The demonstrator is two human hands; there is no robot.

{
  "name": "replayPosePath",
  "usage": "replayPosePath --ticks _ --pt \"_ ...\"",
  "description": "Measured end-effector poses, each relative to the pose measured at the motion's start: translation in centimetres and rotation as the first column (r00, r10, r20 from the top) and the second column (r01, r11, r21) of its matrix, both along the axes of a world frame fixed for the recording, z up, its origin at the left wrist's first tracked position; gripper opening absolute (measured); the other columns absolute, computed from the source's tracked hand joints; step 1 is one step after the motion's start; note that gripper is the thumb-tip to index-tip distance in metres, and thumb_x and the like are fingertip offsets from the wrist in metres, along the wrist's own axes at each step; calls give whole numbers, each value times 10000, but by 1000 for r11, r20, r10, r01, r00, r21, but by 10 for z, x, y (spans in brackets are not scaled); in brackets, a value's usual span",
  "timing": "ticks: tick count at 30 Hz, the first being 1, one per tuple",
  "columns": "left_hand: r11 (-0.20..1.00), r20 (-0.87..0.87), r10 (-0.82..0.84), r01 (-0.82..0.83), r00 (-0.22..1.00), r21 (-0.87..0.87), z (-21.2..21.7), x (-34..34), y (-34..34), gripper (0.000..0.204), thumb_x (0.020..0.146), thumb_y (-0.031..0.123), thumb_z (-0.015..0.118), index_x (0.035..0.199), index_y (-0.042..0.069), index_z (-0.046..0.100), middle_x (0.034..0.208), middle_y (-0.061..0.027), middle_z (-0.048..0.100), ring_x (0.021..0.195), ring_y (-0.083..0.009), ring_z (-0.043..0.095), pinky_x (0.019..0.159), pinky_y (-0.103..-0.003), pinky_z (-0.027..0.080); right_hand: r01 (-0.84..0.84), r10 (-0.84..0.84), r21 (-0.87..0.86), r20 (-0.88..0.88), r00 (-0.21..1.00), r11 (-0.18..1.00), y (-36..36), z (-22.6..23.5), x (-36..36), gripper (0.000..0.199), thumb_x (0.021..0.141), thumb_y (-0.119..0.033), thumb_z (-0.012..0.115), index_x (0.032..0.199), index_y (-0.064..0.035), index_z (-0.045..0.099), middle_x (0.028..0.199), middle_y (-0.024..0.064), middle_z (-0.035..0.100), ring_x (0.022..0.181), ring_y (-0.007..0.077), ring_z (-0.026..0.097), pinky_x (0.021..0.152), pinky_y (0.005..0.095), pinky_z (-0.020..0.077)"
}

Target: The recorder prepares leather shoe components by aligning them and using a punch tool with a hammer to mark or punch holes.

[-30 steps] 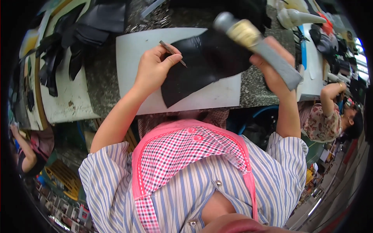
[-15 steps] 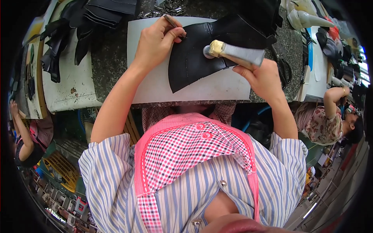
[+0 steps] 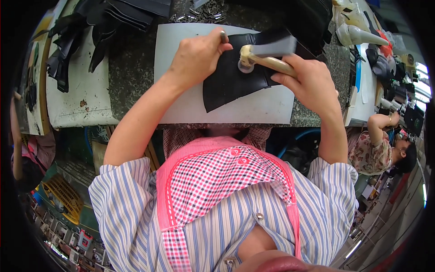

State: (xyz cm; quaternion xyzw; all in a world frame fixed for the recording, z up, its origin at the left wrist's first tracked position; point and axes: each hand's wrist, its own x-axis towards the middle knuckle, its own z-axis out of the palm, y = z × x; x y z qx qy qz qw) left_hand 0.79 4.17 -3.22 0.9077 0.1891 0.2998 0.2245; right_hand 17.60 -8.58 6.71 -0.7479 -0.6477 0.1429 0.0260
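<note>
My left hand (image 3: 195, 58) is closed around a thin metal punch (image 3: 224, 35), whose upper end sticks out above the fingers; its lower tip is hidden. Below lies a black leather piece (image 3: 226, 86) with a line of small marks and a seam across it. My right hand (image 3: 312, 80) grips the pale handle of a hammer (image 3: 273, 48), held over the leather to the right of the punch and apart from it. Some yellowish material is wrapped where the hammer's head meets its handle. A white sheet (image 3: 181, 106) lies under the leather.
Several small metal pieces (image 3: 208, 12) are heaped beyond the sheet on the speckled stone bench (image 3: 124, 75). Black leather parts are stacked at the far left (image 3: 129, 13). A whitish cone-shaped object (image 3: 362, 35) stands at right. Other people sit on both sides, one in a floral top (image 3: 371, 152).
My left hand has shifted right across the leather, and the punch stands more upright. The hammer has turned and moved slightly left, showing more of its handle.
</note>
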Motion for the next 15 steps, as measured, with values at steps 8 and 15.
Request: replayPosePath --ticks 8,15 --pt "991 76 -106 100 991 83 0 4 -1 97 770 99 548 777 43 469 583 -100 546 534 -265 548 482 -335 439 228 233 603 -589 774 765 5 37 -2 152 799 -141 570 795 6 530 585 2 474 480 25 393 424 159 285" --pt "720 54 74 -16 996 -694 7 -1 3 68 805 80 499 786 16 486 663 -101 594 608 -175 601 549 -271 467 108 40 399 -346 937 910 4 33 4 194 736 -194 624 843 -50 549 572 91 506 489 204 473 476 274 376"
